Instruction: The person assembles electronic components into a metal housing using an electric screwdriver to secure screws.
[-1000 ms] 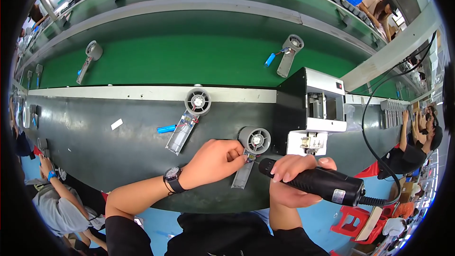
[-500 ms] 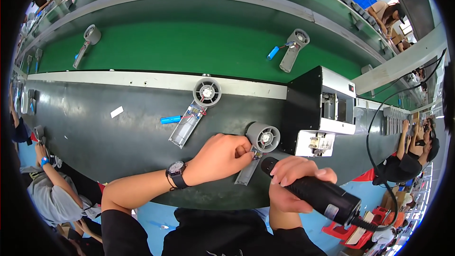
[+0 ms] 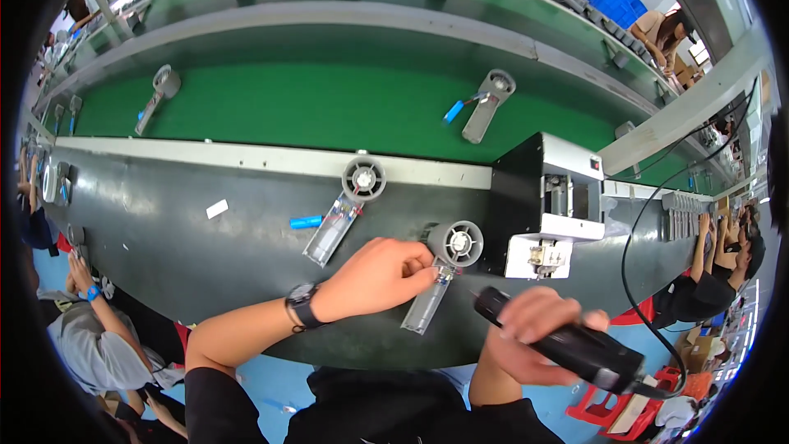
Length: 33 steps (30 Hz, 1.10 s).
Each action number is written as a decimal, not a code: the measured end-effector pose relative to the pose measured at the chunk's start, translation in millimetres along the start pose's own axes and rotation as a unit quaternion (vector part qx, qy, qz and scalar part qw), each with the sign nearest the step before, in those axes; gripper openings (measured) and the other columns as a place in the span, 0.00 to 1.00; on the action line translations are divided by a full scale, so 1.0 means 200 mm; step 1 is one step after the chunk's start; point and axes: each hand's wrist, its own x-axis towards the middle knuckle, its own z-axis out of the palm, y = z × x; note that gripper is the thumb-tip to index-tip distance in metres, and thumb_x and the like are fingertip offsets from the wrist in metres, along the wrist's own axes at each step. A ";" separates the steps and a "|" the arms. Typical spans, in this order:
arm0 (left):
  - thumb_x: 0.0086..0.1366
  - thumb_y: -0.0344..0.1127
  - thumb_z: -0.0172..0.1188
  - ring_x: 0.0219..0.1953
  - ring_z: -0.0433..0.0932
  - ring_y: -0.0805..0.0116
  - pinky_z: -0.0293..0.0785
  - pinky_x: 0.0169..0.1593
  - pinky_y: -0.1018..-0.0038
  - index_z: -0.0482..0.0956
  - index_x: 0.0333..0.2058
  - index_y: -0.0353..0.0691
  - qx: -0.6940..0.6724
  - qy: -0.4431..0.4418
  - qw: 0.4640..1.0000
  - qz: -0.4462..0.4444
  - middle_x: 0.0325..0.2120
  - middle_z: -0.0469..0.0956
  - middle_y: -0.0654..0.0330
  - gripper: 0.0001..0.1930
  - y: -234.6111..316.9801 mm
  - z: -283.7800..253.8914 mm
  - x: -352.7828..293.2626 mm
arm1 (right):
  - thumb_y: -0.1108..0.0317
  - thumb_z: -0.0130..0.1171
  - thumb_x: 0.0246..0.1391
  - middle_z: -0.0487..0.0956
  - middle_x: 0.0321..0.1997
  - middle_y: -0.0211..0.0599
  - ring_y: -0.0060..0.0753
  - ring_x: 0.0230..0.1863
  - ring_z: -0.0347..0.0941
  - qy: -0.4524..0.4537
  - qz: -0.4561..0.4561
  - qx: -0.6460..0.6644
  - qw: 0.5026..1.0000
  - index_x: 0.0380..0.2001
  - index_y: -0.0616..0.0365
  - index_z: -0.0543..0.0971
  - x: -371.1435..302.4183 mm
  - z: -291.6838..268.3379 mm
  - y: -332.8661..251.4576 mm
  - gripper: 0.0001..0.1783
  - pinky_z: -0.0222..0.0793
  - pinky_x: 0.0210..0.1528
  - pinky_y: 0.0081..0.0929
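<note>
My left hand, with a watch on its wrist, is closed with thumb and forefinger at the neck of a grey handheld fan housing. A small circuit board shows beside my fingertips, below the round fan head. My right hand is wrapped round a black electric screwdriver. Its tip points left toward the fan and stands apart from it; the hand is slightly blurred. Farther back on the bench lies a second open fan with a blue battery wired to it.
A black and silver machine stands right of the fans, near the hanging screwdriver cable. Beyond the bench's pale rail, a green conveyor belt carries more fans. A white paper slip lies at left. Co-workers sit on both sides.
My right hand has drawn the screwdriver down and right, away from the fan. My left hand stays at the fan's neck. The fans on the belt have shifted, and the view has tilted slightly.
</note>
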 end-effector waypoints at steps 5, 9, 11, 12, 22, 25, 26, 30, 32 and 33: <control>0.66 0.35 0.60 0.26 0.72 0.81 0.70 0.31 0.77 0.81 0.35 0.33 0.049 0.094 0.994 -0.022 0.23 0.79 0.65 0.10 0.20 -0.40 0.15 | 0.42 0.45 0.66 0.66 0.24 0.33 0.25 0.17 0.65 0.077 -0.014 0.011 0.997 0.56 0.59 0.59 0.10 -0.10 -0.14 0.32 0.64 0.20 0.22; 0.67 0.36 0.59 0.28 0.73 0.81 0.70 0.32 0.79 0.82 0.35 0.29 0.029 0.184 0.982 -0.013 0.25 0.80 0.65 0.12 -0.06 -0.81 0.42 | 0.39 0.47 0.64 0.68 0.22 0.34 0.28 0.14 0.66 0.112 0.048 0.020 0.992 0.55 0.57 0.58 0.01 -0.17 -0.13 0.33 0.68 0.18 0.25; 0.67 0.37 0.59 0.27 0.73 0.80 0.70 0.32 0.79 0.82 0.34 0.29 0.049 0.199 0.978 -0.025 0.25 0.80 0.65 0.13 -0.25 -0.96 0.48 | 0.36 0.50 0.61 0.69 0.21 0.35 0.29 0.14 0.67 0.140 0.093 0.032 0.985 0.53 0.55 0.58 -0.03 -0.18 -0.14 0.35 0.69 0.17 0.26; 0.67 0.38 0.59 0.27 0.73 0.80 0.70 0.31 0.79 0.83 0.34 0.30 0.057 0.204 0.976 -0.045 0.26 0.80 0.65 0.14 -0.29 -0.99 0.51 | 0.36 0.50 0.61 0.69 0.21 0.35 0.29 0.14 0.67 0.145 0.085 0.034 0.985 0.53 0.55 0.58 -0.05 -0.19 -0.15 0.35 0.69 0.17 0.26; 0.62 0.42 0.63 0.50 0.79 0.53 0.74 0.53 0.64 0.75 0.50 0.33 0.300 0.191 0.907 0.228 0.47 0.80 0.48 0.23 0.00 -0.47 0.94 | 0.41 0.44 0.66 0.68 0.21 0.37 0.29 0.14 0.66 0.078 0.107 0.063 0.989 0.53 0.58 0.57 -0.10 -0.18 -0.11 0.30 0.69 0.19 0.28; 0.60 0.40 0.63 0.45 0.79 0.47 0.75 0.48 0.61 0.73 0.50 0.32 0.294 0.149 0.929 0.168 0.42 0.81 0.46 0.23 -0.01 -0.37 1.07 | 0.41 0.46 0.65 0.69 0.21 0.37 0.31 0.14 0.66 0.062 0.146 0.082 0.984 0.53 0.57 0.57 -0.11 -0.10 -0.11 0.31 0.70 0.19 0.30; 0.60 0.39 0.63 0.43 0.80 0.45 0.75 0.47 0.59 0.74 0.48 0.32 0.288 0.143 0.936 0.140 0.40 0.82 0.46 0.22 -0.03 -0.36 1.13 | 0.41 0.47 0.65 0.69 0.21 0.37 0.32 0.14 0.67 0.059 0.173 0.090 0.979 0.52 0.57 0.57 -0.12 -0.08 -0.12 0.31 0.70 0.19 0.30; 0.56 0.37 0.63 0.36 0.82 0.51 0.76 0.43 0.62 0.75 0.49 0.32 0.307 0.184 0.926 0.124 0.32 0.82 0.49 0.23 -0.05 -0.38 1.15 | 0.42 0.57 0.60 0.69 0.20 0.37 0.31 0.14 0.67 0.072 0.248 0.087 0.962 0.50 0.58 0.59 -0.15 -0.05 -0.14 0.33 0.70 0.19 0.30; 0.56 0.36 0.64 0.33 0.81 0.67 0.76 0.40 0.70 0.76 0.47 0.31 0.092 0.100 0.989 0.059 0.28 0.81 0.56 0.21 0.01 -0.40 1.08 | 0.47 0.63 0.57 0.70 0.20 0.38 0.30 0.15 0.68 0.077 0.293 0.092 0.949 0.50 0.61 0.61 -0.15 -0.06 -0.13 0.33 0.70 0.20 0.29; 0.60 0.33 0.63 0.33 0.77 0.77 0.73 0.38 0.78 0.75 0.48 0.31 -0.017 0.066 0.995 0.066 0.29 0.79 0.61 0.19 0.03 -0.36 1.03 | 0.50 0.63 0.57 0.72 0.22 0.40 0.30 0.16 0.69 0.069 0.322 0.079 0.941 0.51 0.63 0.62 -0.14 -0.08 -0.11 0.33 0.71 0.20 0.29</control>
